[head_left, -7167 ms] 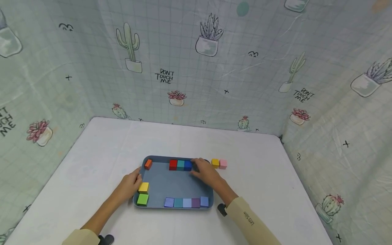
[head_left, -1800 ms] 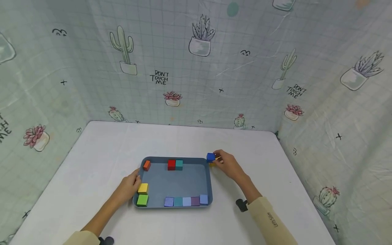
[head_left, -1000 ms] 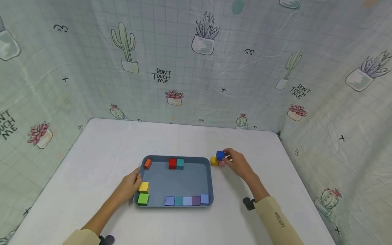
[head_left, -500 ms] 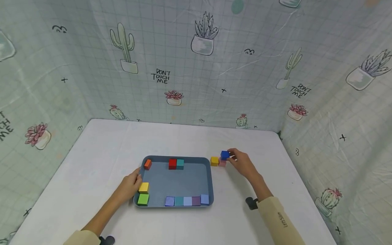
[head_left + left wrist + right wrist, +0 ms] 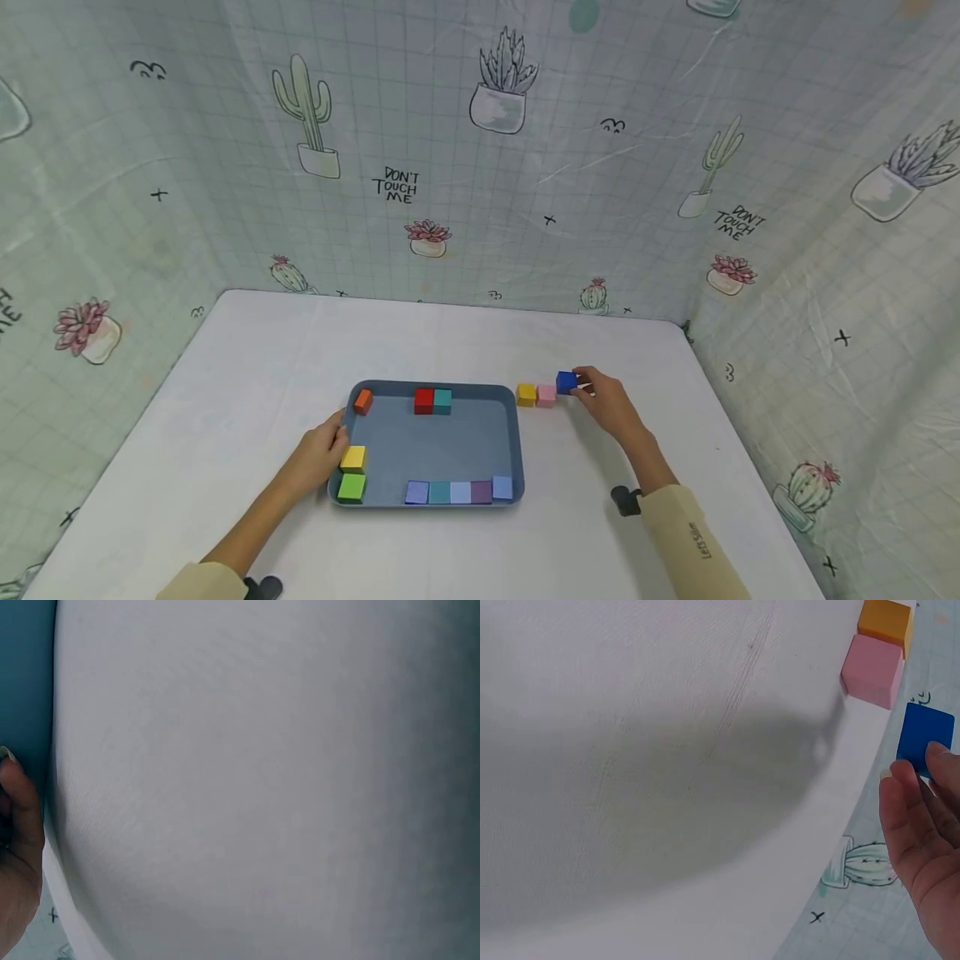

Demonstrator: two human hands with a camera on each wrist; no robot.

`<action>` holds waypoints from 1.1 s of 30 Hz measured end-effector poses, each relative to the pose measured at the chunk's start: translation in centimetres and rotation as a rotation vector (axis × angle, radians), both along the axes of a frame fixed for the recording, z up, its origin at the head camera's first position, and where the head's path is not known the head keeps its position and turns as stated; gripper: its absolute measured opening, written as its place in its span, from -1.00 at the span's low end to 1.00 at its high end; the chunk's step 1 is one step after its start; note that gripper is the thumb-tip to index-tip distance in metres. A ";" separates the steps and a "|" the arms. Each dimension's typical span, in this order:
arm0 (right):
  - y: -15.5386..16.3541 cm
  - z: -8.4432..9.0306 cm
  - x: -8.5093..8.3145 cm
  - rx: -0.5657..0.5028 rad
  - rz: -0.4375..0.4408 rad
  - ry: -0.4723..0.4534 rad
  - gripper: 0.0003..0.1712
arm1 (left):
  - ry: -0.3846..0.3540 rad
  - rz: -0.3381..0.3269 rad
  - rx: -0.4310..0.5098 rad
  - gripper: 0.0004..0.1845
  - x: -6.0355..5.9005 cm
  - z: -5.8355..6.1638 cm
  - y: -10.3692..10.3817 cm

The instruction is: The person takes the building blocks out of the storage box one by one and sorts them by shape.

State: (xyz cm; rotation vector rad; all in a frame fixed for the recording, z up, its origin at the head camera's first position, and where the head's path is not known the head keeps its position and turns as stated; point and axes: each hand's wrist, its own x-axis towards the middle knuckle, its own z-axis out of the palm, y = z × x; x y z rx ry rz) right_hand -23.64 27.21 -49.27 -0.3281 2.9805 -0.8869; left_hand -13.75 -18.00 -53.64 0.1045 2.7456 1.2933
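Head view: right hand (image 5: 609, 402) pinches blue cube (image 5: 566, 382), probably light and rigid, by opposite faces; left hand (image 5: 321, 454), fingers relaxed, steadies tray (image 5: 435, 442) at 9 o'clock.

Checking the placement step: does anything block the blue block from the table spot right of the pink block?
Nothing visible does. The right hand holds the blue block just right of the pink block; the table there looks bare.
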 end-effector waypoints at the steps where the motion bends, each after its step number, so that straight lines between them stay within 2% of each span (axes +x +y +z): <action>1: 0.1 0.0 0.0 0.000 0.002 0.004 -0.54 | -0.001 -0.002 0.002 -0.49 0.0 0.0 0.0; 16: 0.7 -1.6 -0.1 0.020 -0.003 -0.050 -0.56 | 0.002 -0.002 -0.005 -0.48 0.0 -0.3 0.0; 23: 0.8 -2.1 -0.1 0.030 -0.008 -0.088 -0.56 | 0.040 -0.004 -0.031 -0.50 0.0 -0.2 0.0; 28: 0.7 -2.4 -0.2 0.047 -0.021 -0.124 -0.56 | 0.009 -0.004 -0.020 -0.48 0.0 -0.2 -0.1; 33: 0.3 -2.7 -0.2 0.060 -0.044 -0.139 -0.56 | 0.015 -0.007 -0.024 -0.48 -0.1 -0.2 -0.2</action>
